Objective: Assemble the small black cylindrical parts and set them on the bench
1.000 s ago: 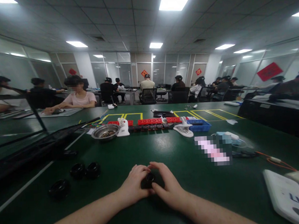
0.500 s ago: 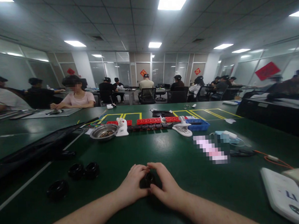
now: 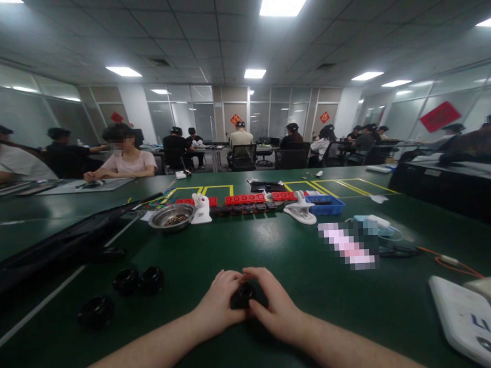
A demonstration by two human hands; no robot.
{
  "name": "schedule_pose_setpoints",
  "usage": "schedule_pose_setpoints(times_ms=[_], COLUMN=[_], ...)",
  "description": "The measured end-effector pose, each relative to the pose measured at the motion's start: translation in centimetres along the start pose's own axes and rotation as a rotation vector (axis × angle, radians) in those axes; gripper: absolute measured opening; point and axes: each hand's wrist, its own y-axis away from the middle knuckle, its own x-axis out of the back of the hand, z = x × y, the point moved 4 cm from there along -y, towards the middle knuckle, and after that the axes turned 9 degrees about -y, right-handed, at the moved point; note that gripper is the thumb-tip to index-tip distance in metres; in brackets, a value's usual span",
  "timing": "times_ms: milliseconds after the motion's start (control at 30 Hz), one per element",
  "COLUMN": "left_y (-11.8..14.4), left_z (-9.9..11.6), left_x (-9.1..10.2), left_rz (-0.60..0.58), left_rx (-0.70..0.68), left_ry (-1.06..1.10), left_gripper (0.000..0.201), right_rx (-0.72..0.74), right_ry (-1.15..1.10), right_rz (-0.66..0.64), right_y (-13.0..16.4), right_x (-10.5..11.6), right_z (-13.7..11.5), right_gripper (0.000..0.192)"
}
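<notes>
Between my hands is a small glossy black round part (image 3: pixel 245 295), seen with a round hollow or rim on its upper side. The fingers of my left hand (image 3: pixel 219 299) curl around its left side. On the other side, my right hand (image 3: pixel 279 307) has its thumb close to the part and its fingers arched over the far side. The fingertips of both hands nearly meet behind it. Three similar glossy black ring-shaped parts lie off to the left: two side by side, a left one (image 3: pixel 126 281) and a right one (image 3: pixel 152 279), and a nearer one (image 3: pixel 96 311).
Farther back stand a metal bowl (image 3: pixel 171 217) of small metal pieces, white clip stands (image 3: pixel 201 209), red blocks (image 3: pixel 247 198) and a blue tray (image 3: pixel 327 206). A long black bag-like object (image 3: pixel 59 244) lies left; a white device (image 3: pixel 469 318) lies right. Across the table a person (image 3: pixel 129 157) sits working.
My right thumb has shifted slightly right, showing a little more of the black part. My left hand stays almost where it was.
</notes>
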Motion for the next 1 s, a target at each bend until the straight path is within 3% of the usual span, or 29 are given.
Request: schedule_pose_setpoints(times_ms=[200,367,500,733,867,1000], left_y=[0.1,0.1,0.1,0.0,0.0,0.0], left_z=[-0.1,-0.1,0.1,0.2,0.0,-0.1], left_x=[-0.1,-0.1,0.0,0.1,-0.1,-0.1], left_rz=[-0.001,0.0,0.0,0.013,-0.003,-0.004], left_rx=[0.008,0.019,0.024,0.015,0.002,0.011], left_ry=[-0.003,0.007,0.008,-0.025,-0.008,-0.002], left_gripper=[0.034,0.042,0.041,0.028,0.041,0.045], right_rx=[-0.067,-0.095,-0.02,-0.116,-0.123,-0.062], right_ry=[0.04,0.012,-0.028,0.047,0.027,-0.023], right_rz=[0.076,0.005,-0.03,0.087,0.051,-0.013], right_y=[-0.1,-0.2,0.0,0.0,-0.2,-0.1], right_x=[0.1,-0.2,0.0,0.0,-0.2,-0.2], right_z=[0.5,0.5,0.0,0.9,0.9,0.4], right_gripper=[0.05,0.043,0.052,0.053,0.045,0.052])
